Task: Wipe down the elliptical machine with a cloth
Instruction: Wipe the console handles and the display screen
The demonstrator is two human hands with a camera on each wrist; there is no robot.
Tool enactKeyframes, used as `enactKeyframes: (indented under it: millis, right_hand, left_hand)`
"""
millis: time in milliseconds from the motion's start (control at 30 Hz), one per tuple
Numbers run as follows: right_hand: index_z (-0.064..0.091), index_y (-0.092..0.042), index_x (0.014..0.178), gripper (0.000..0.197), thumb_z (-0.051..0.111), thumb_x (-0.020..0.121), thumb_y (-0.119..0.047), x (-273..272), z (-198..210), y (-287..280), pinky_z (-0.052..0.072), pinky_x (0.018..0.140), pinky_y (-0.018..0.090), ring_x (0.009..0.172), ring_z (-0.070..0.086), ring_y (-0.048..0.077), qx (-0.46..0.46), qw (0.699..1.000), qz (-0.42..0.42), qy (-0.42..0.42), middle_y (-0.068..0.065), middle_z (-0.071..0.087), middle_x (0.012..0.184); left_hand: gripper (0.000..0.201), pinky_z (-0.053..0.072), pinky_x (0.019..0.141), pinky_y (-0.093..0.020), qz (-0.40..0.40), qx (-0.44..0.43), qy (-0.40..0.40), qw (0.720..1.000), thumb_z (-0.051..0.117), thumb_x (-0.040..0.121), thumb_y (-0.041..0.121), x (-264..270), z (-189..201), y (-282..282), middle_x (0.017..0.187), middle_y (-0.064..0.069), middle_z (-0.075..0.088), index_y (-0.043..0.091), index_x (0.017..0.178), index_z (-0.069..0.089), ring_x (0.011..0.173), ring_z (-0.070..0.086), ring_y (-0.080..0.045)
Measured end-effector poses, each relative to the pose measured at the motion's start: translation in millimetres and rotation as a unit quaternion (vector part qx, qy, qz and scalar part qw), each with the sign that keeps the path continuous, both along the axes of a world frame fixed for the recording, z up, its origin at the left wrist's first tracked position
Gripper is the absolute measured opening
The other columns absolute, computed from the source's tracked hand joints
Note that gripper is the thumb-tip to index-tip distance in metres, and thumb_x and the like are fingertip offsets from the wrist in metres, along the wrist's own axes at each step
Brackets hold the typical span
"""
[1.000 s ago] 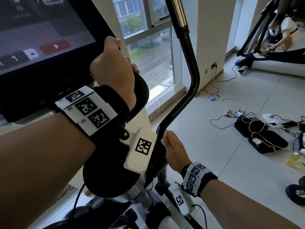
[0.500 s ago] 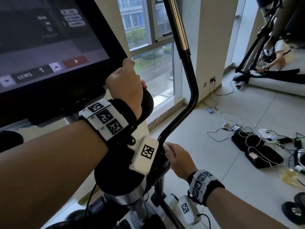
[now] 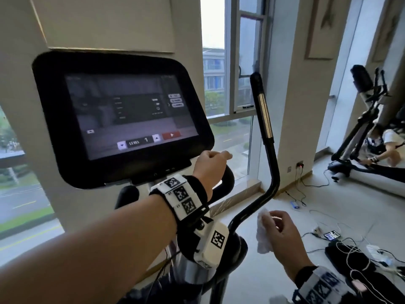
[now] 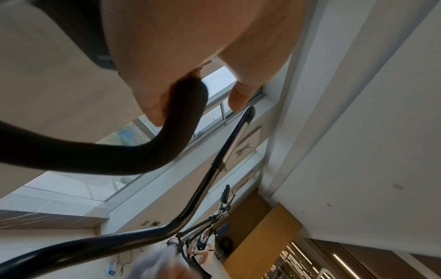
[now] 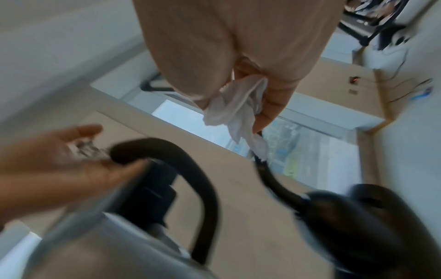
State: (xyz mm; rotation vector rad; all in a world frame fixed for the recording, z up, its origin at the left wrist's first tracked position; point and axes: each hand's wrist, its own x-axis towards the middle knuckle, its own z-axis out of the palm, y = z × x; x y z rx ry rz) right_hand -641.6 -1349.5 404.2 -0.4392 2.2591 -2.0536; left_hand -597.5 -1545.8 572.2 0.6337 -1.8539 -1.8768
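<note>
Head view: my right hand (image 3: 282, 235) pinches the white cloth (image 3: 264, 232) between thumb and curled fingers, and it hangs crumpled, long side downward, just beside the curved black arm bar (image 3: 266, 150) of the elliptical, not touching it. My left hand (image 3: 210, 166) sits on the tip of the short black handle (image 3: 228, 176) under the screen (image 3: 122, 115), fingers loosely bent, thumb stretched out.
</note>
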Motion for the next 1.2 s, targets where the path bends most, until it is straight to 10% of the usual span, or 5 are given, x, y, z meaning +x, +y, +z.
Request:
enactKeyframes:
  millis: [533, 700, 833, 967, 1200]
  right_hand:
    - [0.062, 0.009, 0.118, 0.035, 0.067, 0.099, -0.020, 79, 197, -78, 0.057, 0.097, 0.044, 0.096, 0.067, 0.030, -0.151, 0.957, 0.211, -0.129, 0.017, 0.068, 0.103]
    - [0.065, 0.002, 0.102, 0.013, 0.059, 0.102, -0.008, 106, 208, -120, 0.062, 0.069, 0.034, 0.078, 0.060, 0.026, -0.204, 0.932, 0.216, -0.209, 0.017, 0.059, 0.089]
    - [0.056, -0.005, 0.089, 0.024, 0.041, 0.108, -0.003, 109, 196, -150, 0.058, 0.097, 0.042, 0.066, 0.046, 0.021, -0.202, 0.921, 0.210, -0.260, 0.008, 0.048, 0.072]
    - [0.038, -0.014, 0.069, 0.040, 0.025, 0.098, 0.010, 101, 186, -173, 0.063, 0.066, 0.036, 0.065, 0.043, 0.035, -0.143, 0.935, 0.213, -0.246, 0.007, 0.023, 0.055]
    - [0.038, -0.014, 0.069, 0.044, 0.016, 0.083, 0.021, 68, 164, -207, 0.036, 0.116, 0.054, 0.046, 0.060, 0.028, -0.159, 0.945, 0.162, -0.235, 0.007, 0.041, 0.049]
  left_hand:
    - [0.025, 0.053, 0.075, -0.031, 0.092, -0.105, 0.079, 0.987, 0.071, 0.078, 0.043, 187, 52, -80, 0.082, 0.003, 0.072, 0.019, 0.082, 0.075, 0.080, 0.065, -0.014]
    - [0.032, 0.056, 0.084, -0.040, 0.086, -0.100, 0.004, 0.991, 0.068, 0.097, 0.045, 194, 11, -106, 0.090, -0.002, 0.070, 0.013, 0.098, 0.074, 0.084, 0.066, -0.020]
    - [0.044, 0.054, 0.064, -0.035, -0.050, 0.017, -0.014, 0.999, 0.058, 0.105, 0.048, 193, -5, -94, 0.082, -0.013, 0.073, 0.008, 0.090, 0.069, 0.068, 0.069, -0.027]
    - [0.053, 0.051, 0.048, -0.030, -0.086, 0.053, 0.012, 0.995, 0.053, 0.104, 0.056, 195, -11, -95, 0.066, -0.009, 0.060, 0.007, 0.087, 0.064, 0.049, 0.056, -0.021]
    - [0.072, 0.043, 0.041, -0.027, -0.093, -0.033, 0.052, 0.994, 0.032, 0.107, 0.063, 195, -25, -95, 0.056, -0.010, 0.055, 0.001, 0.080, 0.060, 0.040, 0.048, -0.021]
